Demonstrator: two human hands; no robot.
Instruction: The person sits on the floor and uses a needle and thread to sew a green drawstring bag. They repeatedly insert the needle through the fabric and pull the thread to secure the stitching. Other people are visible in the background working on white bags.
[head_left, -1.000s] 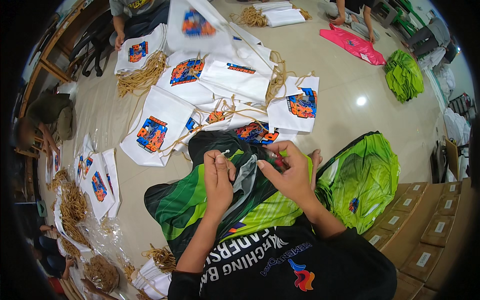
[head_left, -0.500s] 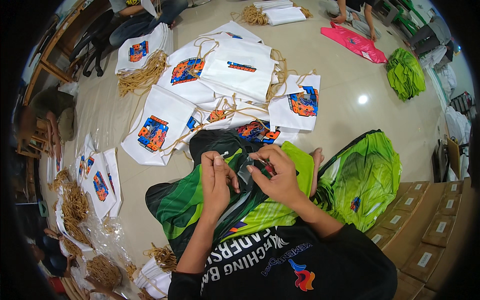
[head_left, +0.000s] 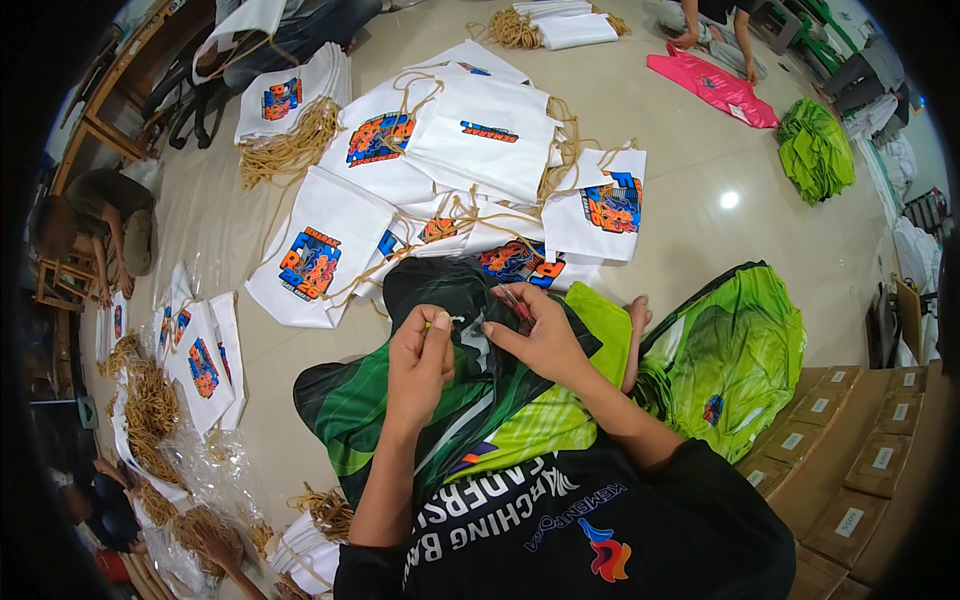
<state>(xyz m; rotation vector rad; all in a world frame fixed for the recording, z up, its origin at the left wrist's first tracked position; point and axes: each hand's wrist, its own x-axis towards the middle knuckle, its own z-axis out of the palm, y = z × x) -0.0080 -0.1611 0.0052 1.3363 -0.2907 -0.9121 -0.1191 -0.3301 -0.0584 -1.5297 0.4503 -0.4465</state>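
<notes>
A green and black sports jersey (head_left: 400,410) lies spread across my lap, its dark part under my hands. My left hand (head_left: 420,360) is closed in a pinch, with a small white thread-like bit (head_left: 457,319) at the fingertips. Facing it, my right hand (head_left: 545,340) is closed around a small red-handled cutting tool (head_left: 522,311), which looks like thread snips. Its metal end points up and to the left; the rest is hidden by my fingers. A second lime-green jersey (head_left: 735,350) lies to the right of my leg.
White printed drawstring bags (head_left: 480,140) are heaped ahead on the tiled floor, with more bags (head_left: 205,365) and tan cords (head_left: 150,410) at left. Brown boxes (head_left: 845,525) stand at lower right. A co-worker handles a pink garment (head_left: 710,85) near a green bundle (head_left: 815,150).
My right hand has shifted slightly left and up, and the snips tilt differently. My left hand has moved a little. At the far left, a co-worker has brought up a white bag.
</notes>
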